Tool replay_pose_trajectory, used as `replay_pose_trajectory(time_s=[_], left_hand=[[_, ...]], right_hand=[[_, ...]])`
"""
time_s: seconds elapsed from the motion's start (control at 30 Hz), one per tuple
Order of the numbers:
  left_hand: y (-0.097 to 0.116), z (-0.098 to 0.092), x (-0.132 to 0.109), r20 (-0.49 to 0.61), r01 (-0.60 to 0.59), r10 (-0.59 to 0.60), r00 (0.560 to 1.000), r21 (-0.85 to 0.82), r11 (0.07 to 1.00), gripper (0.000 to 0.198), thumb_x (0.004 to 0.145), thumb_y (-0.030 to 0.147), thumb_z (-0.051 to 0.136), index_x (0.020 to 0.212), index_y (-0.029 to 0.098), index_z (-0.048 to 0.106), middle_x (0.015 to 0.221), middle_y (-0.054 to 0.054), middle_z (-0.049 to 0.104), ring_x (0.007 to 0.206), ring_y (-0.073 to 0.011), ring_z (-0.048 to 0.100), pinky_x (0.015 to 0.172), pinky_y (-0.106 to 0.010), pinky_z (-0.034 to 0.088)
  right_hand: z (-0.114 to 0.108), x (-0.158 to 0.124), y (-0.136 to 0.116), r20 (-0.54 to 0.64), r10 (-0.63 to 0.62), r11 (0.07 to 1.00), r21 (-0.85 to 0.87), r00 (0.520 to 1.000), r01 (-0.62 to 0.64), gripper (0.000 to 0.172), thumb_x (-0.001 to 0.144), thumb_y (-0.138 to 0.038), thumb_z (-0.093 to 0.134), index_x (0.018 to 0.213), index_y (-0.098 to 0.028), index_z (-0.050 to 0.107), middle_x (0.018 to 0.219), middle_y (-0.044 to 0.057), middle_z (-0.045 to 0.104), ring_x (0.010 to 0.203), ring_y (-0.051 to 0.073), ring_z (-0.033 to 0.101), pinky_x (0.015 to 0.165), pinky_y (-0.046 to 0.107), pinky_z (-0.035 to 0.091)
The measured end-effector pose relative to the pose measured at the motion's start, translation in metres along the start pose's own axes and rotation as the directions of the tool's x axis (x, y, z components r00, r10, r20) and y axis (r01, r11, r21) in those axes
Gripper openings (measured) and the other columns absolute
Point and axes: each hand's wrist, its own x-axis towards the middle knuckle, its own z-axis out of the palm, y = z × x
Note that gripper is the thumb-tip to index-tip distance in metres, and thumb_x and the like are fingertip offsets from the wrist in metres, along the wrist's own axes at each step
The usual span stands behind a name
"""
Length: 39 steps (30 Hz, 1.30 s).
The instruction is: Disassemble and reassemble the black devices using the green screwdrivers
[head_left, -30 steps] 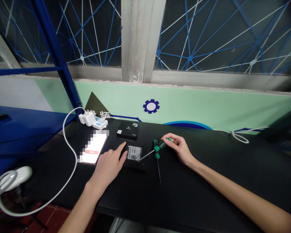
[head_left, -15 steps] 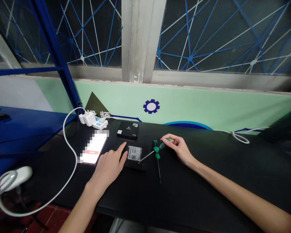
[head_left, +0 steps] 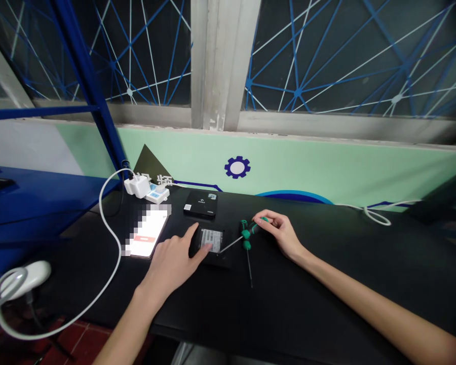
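Drive (head_left: 211, 240), flat and black with a white label, lies on the black surface (head_left: 327, 304). Left hand (head_left: 171, 263) is open and holds nothing, and its fingers (head_left: 208, 247) press on the label. Right hand (head_left: 279, 235) is curled in a narrow hold on a green screwdriver (head_left: 253, 228), and the thin metal tip reaches the edge of the drive. Just right of the drive lies a second green screwdriver (head_left: 247, 245). Past the drive sits a black box (head_left: 199, 203). Left of the drive are a bright phone (head_left: 148, 235), a white charger (head_left: 137, 185) and a long white cable (head_left: 116, 243). Behind the drive rises a green wall (head_left: 289, 162) with a blue gear (head_left: 237, 167).
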Motion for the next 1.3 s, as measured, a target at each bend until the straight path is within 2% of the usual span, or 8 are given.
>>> replay_pose_trajectory(time_s=[0.2, 0.37, 0.6, 0.8, 1.03, 1.1, 1.3], left_hand=[[0.012, 0.000, -0.001, -0.028, 0.108, -0.107, 0.994, 0.051, 0.993, 0.082, 0.086, 0.079, 0.042, 0.149, 0.026, 0.043, 0.086, -0.011, 0.074, 0.083, -0.0363, 0.072, 0.067, -0.038, 0.049], [0.014, 0.002, -0.001, -0.043, 0.119, -0.117, 0.992, 0.035, 0.992, 0.081, 0.084, 0.078, 0.046, 0.148, 0.028, 0.044, 0.082, -0.009, 0.073, 0.081, -0.0360, 0.073, 0.066, -0.038, 0.048], [0.015, 0.000, -0.003, -0.057, 0.121, -0.122, 0.991, -0.014, 0.993, 0.073, 0.084, 0.071, 0.051, 0.144, 0.030, 0.045, 0.081, -0.006, 0.073, 0.080, -0.0336, 0.073, 0.063, -0.034, 0.047], [0.012, 0.002, -0.003, -0.126, 0.101, -0.104, 0.987, -0.032, 0.994, 0.058, 0.088, 0.062, 0.053, 0.138, 0.034, 0.051, 0.095, -0.005, 0.069, 0.079, -0.0288, 0.071, 0.064, -0.033, 0.046], [0.008, 0.004, -0.001, -0.129, 0.100, -0.101, 0.986, -0.018, 0.995, 0.051, 0.092, 0.049, 0.049, 0.137, 0.025, 0.052, 0.107, -0.008, 0.061, 0.087, -0.0263, 0.067, 0.065, -0.033, 0.047], [0.005, 0.005, 0.000, -0.150, 0.073, -0.078, 0.986, -0.035, 0.997, 0.047, 0.094, 0.044, 0.047, 0.136, 0.023, 0.053, 0.108, -0.009, 0.060, 0.092, -0.0255, 0.065, 0.068, -0.033, 0.048], [-0.004, 0.010, 0.003, -0.214, -0.046, 0.043, 0.976, -0.011, 0.999, 0.042, 0.098, 0.035, 0.043, 0.134, 0.019, 0.055, 0.118, -0.011, 0.065, 0.110, -0.0286, 0.060, 0.096, -0.044, 0.045]], right_hand=[[0.001, 0.000, -0.001, -0.028, -0.006, 0.999, -0.035, 1.000, 0.005, 0.036, 0.078, -0.053, 0.076, 0.079, -0.018, 0.067, 0.066, 0.000, 0.062, 0.056, 0.014, 0.051, 0.054, 0.026, 0.038], [-0.001, 0.001, 0.005, -0.047, -0.029, 0.996, -0.082, 0.998, 0.025, 0.037, 0.081, -0.054, 0.073, 0.081, -0.019, 0.066, 0.064, 0.000, 0.058, 0.054, 0.014, 0.045, 0.052, 0.026, 0.033], [-0.002, 0.001, 0.005, -0.065, -0.029, 0.998, -0.058, 0.997, 0.025, 0.035, 0.080, -0.052, 0.075, 0.079, -0.019, 0.067, 0.064, -0.001, 0.057, 0.053, 0.013, 0.045, 0.052, 0.026, 0.032], [-0.002, 0.002, 0.005, -0.094, -0.049, 0.998, -0.046, 0.994, 0.045, 0.034, 0.078, -0.052, 0.076, 0.078, -0.019, 0.068, 0.065, 0.000, 0.060, 0.054, 0.013, 0.047, 0.052, 0.026, 0.035], [-0.002, 0.002, 0.005, -0.152, -0.086, 0.994, -0.079, 0.985, 0.075, 0.035, 0.077, -0.055, 0.077, 0.080, -0.020, 0.069, 0.069, 0.002, 0.061, 0.058, 0.015, 0.050, 0.054, 0.027, 0.040], [-0.001, 0.003, 0.005, -0.175, -0.094, 0.993, -0.083, 0.980, 0.080, 0.035, 0.077, -0.055, 0.077, 0.081, -0.021, 0.069, 0.071, 0.002, 0.061, 0.061, 0.016, 0.053, 0.056, 0.028, 0.044], [-0.002, 0.005, 0.008, -0.209, -0.073, 0.997, -0.013, 0.975, 0.071, 0.035, 0.076, -0.053, 0.080, 0.088, -0.022, 0.070, 0.075, 0.000, 0.062, 0.062, 0.015, 0.055, 0.060, 0.028, 0.048]])
